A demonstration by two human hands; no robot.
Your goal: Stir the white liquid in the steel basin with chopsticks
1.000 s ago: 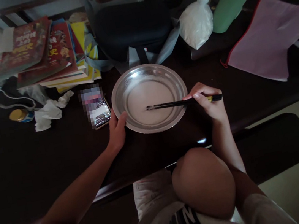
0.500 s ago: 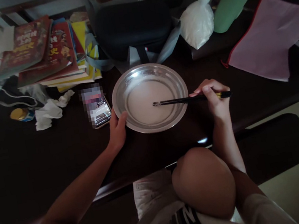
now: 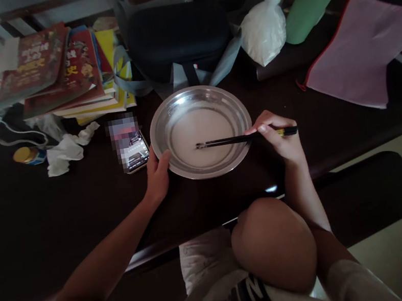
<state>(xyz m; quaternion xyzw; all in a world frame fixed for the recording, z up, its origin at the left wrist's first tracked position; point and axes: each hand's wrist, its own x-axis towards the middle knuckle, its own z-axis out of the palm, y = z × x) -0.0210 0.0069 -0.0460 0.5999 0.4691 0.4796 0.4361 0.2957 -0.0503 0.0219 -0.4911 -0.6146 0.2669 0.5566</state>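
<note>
Stirring goes best with the steel plate (image 3: 195,98) pinned: in the head view it sits mid-tabletop (image 3: 80,213), the left hand (image 3: 157,174) gripping its near-left rim while the right hand (image 3: 278,138) pinches black chopsticks (image 3: 234,140), tips in the pale batter (image 3: 202,137); keep strokes shallow, away from the rim.

table (image 3: 24,228): dark wood | on it: metal plate (image 3: 164,120), phone (image 3: 131,150), books (image 3: 66,73), tissue (image 3: 65,151), pink pouch (image 3: 362,49)

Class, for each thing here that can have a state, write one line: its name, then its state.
Round steel dish: upright, holds pale liquid.
Black chopsticks: gripped, tips in the liquid.
Right hand: closed on the chopsticks.
Left hand: holding the dish's rim.
Smartphone: screen lit.
Clear plastic bag: tied, filled with white powder.
</note>
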